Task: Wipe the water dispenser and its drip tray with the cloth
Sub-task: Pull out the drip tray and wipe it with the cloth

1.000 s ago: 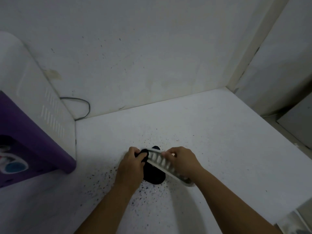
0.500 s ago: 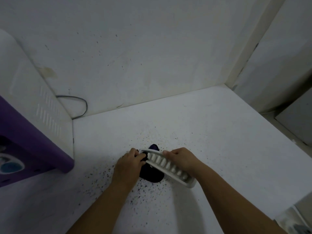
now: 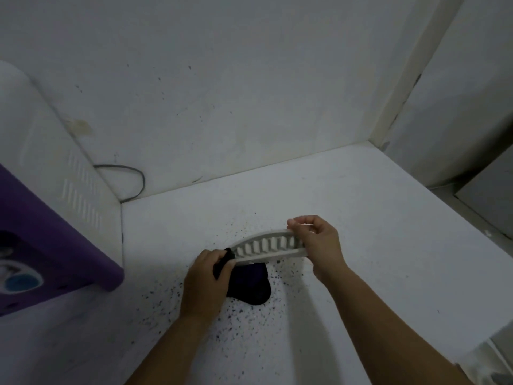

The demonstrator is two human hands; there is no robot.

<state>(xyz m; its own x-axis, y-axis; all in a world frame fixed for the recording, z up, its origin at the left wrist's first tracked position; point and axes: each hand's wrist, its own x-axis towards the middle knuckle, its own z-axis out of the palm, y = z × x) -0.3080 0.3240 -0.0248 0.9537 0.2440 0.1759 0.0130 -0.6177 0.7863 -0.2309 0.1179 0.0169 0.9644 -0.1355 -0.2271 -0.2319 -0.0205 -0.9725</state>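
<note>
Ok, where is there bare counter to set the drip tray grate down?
Bare counter lies right of the right hand, toward the wall corner, and behind the grate up to the wall. Crowded: the dark cloth under the left hand, and the dispenser at left.

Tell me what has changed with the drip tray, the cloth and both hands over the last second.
The right hand has swung its end of the drip tray up and away, so the tray now slants the other way, right end farther out. The left hand has slid the dark cloth to the tray's left tip. Both grips are unchanged; the water dispenser has not moved on the counter.
</note>
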